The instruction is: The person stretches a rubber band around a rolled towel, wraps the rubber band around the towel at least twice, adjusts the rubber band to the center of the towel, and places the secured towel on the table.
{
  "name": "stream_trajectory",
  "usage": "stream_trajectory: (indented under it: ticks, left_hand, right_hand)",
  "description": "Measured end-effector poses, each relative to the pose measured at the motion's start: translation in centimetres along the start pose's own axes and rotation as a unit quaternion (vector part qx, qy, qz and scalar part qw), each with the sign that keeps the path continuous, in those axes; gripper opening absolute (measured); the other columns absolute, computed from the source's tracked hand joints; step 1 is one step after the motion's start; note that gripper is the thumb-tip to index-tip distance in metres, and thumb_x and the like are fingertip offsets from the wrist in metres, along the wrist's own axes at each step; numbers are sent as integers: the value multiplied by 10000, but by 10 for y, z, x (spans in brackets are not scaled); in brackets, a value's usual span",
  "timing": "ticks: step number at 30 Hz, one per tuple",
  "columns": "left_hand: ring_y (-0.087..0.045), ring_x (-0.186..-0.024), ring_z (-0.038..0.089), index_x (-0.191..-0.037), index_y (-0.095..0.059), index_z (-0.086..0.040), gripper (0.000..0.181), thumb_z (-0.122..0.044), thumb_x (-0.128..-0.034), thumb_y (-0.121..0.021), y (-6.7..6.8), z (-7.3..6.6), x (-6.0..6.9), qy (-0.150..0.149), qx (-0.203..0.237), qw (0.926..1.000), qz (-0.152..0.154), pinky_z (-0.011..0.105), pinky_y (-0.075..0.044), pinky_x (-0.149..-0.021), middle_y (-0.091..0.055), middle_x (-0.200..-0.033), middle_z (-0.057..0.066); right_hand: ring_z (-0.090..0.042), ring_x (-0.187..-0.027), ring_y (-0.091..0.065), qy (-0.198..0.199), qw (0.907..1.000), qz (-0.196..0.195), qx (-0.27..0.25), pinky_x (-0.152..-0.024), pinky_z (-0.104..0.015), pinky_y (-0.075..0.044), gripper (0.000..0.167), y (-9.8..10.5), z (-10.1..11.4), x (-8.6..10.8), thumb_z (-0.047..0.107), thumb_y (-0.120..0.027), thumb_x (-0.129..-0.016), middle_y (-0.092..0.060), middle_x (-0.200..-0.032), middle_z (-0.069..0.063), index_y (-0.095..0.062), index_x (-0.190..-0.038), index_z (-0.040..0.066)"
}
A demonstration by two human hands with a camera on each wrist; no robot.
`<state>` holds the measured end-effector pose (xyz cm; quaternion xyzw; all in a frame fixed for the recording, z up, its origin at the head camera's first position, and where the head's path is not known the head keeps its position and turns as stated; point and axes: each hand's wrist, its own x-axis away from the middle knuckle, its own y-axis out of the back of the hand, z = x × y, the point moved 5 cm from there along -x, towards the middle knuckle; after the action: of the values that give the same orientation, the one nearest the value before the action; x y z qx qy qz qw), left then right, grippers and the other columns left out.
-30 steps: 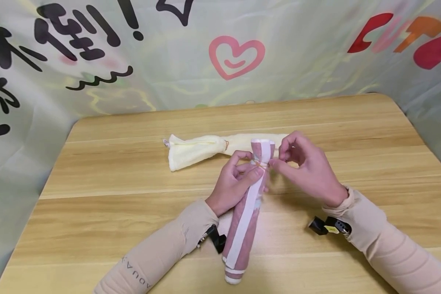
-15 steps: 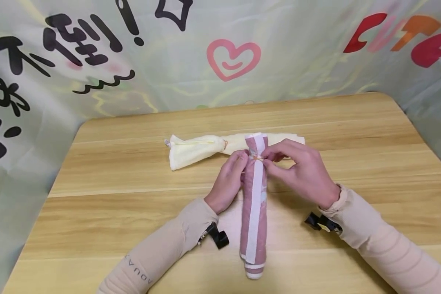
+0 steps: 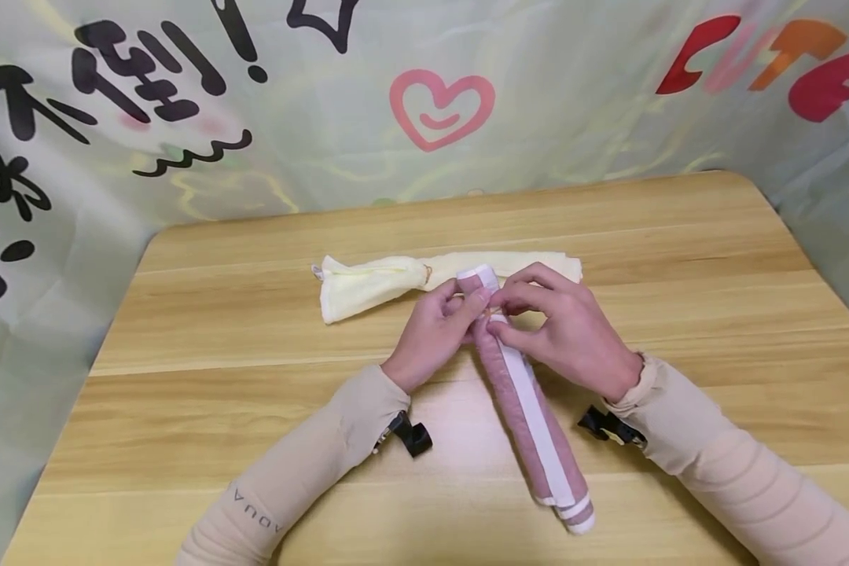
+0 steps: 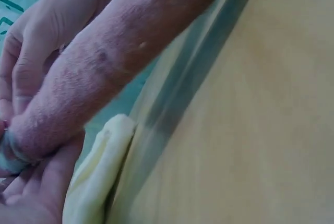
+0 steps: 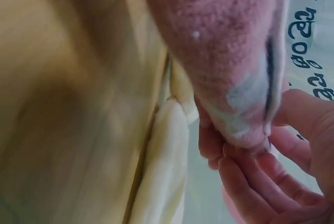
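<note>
A pink towel with a white stripe is rolled into a long tube, its lower end slanting to the right. Around its narrowed upper part sits a thin orange rubber band. My left hand grips the roll from the left beside the band, thumb on top. From the right, my right hand pinches at the band with thumb and fingers. In the right wrist view, fingers close around the gathered end of the pink towel. Behind it on the table lies a cream towel, likewise rolled and banded.
Both hands work above a wooden table. A pale cloth backdrop with printed characters and a pink heart hangs behind the table's far edge. Small black devices hang at both wrists.
The towel's lower end has swung from lower left, through straight down, to lower right. The right fingers, partly spread at first, have come in onto the band. The cream towel stays put.
</note>
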<state>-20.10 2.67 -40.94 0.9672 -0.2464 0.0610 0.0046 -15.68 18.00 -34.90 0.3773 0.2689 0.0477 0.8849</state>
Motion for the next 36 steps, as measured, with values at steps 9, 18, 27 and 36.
stream_trajectory:
  ticks: [9, 18, 27, 36]
  left_hand:
    - [-602, -671, 24, -1155, -755, -57, 277, -257, -1056, -589, 12, 5, -7, -213, -1042, 9913, -771, 163, -512, -621, -775, -833, 115]
    - [-531, -612, -3, -1047, -762, -35, 258, -230, -1053, -592, 4, 16, -8, -561, -1253, 9878, -735, 153, -438, -572, -662, -650, 42]
    - [-791, -922, 242, -1253, -699, 6, 313, -207, -1071, -560, 3, 22, -12, -80, -380, 9961, -793, 267, -652, -756, -783, -1083, 218]
    - [-631, -699, -5, -1040, -756, -22, 260, -221, -1053, -589, 4, 23, -9, -190, -829, 9919, -948, 152, -505, -629, -800, -899, 170]
  right_hand:
    - [-130, -837, -693, 39, 9977, 405, 548, -689, -321, -601, 220, -11, -2, 1, 100, -840, -852, -636, -903, -11, -783, -1063, 123]
    - [-111, -784, -586, -500, 9903, 1224, 415, -668, -254, -532, 104, -22, -11, 0, 48, -735, -840, -567, -908, 3, -696, -911, 114]
    - [-92, -719, -550, -107, 9929, 871, 808, -596, -237, -510, 123, -23, -6, 2, 55, -771, -875, -628, -887, -3, -728, -984, 91]
    - [-42, -637, -464, -141, 9893, 1264, 721, -532, -181, -425, 81, -30, -3, 2, 37, -691, -900, -534, -702, 54, -673, -871, 110]
